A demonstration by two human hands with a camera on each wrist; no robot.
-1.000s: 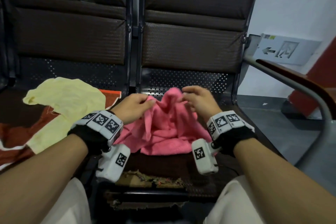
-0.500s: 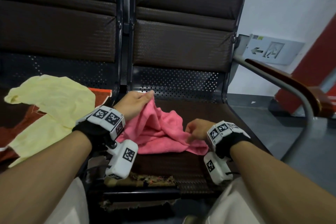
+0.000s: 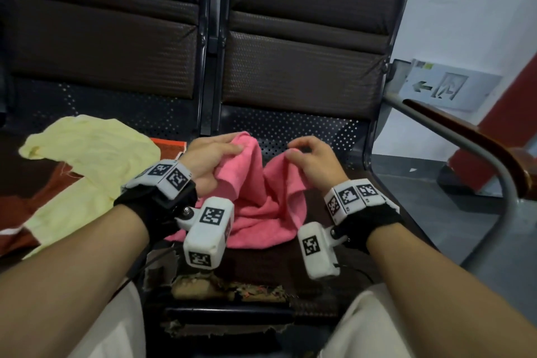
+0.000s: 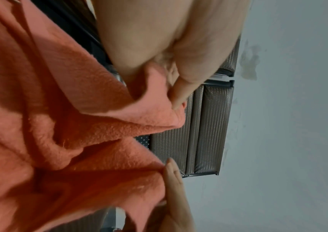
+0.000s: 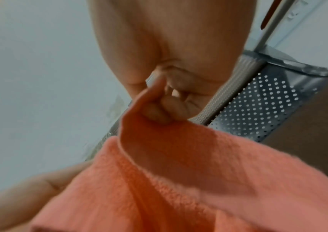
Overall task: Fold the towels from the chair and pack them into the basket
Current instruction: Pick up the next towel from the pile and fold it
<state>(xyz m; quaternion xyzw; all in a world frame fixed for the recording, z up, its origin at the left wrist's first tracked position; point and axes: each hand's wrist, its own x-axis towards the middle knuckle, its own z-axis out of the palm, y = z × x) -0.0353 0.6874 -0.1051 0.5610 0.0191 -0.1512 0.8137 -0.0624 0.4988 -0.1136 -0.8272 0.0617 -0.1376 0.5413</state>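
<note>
A pink towel (image 3: 261,206) lies bunched on the brown seat of the right chair (image 3: 290,264), with two corners lifted. My left hand (image 3: 212,154) pinches the left raised corner; in the left wrist view the thumb and fingers close on the towel (image 4: 79,141) edge. My right hand (image 3: 308,157) pinches the right raised corner, and the right wrist view shows the fingers curled round the towel (image 5: 179,180) hem. A pale yellow towel (image 3: 87,160) lies crumpled on the left seat. No basket is in view.
A red-brown cloth (image 3: 26,206) lies under the yellow towel. Dark padded chair backs (image 3: 305,38) stand behind. A metal armrest with a wooden top (image 3: 479,142) runs along the right. The seat's front edge (image 3: 226,291) is torn. Grey floor lies to the right.
My right hand went down to the towel's near right edge, took a corner and has lifted it up level with the left hand. The left hand has kept its corner.
</note>
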